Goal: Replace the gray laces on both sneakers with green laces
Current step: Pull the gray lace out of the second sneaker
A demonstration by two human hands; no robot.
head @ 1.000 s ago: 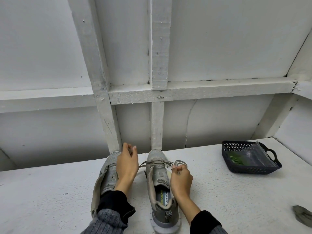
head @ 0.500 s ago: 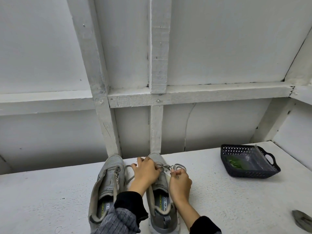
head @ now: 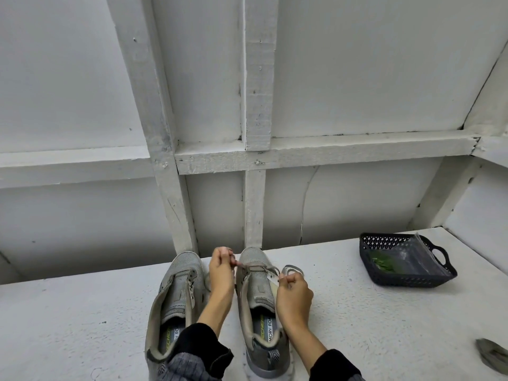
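Two grey sneakers stand side by side on the white table (head: 82, 312), toes pointing away from me. The left sneaker (head: 176, 292) shows empty eyelets. Across the lowest eyelets of the right sneaker (head: 258, 292) runs a grey lace (head: 264, 268). My left hand (head: 221, 273) pinches the lace's left end at the toe. On the other side, my right hand (head: 294, 294) pinches the lace's right part, and a loop of it curls beyond the fingers. Green laces (head: 380, 264) lie in a clear bag inside a dark basket (head: 404, 280).
The basket sits at the back right of the table, near the wall. A crumpled grey thing (head: 493, 353) lies at the table's right edge. A white wall with wooden beams (head: 258, 155) rises right behind the sneakers.
My left hand went from between the sneakers onto the right one, then to its toe, where it now holds the lace's left end. The camera tilted slightly.
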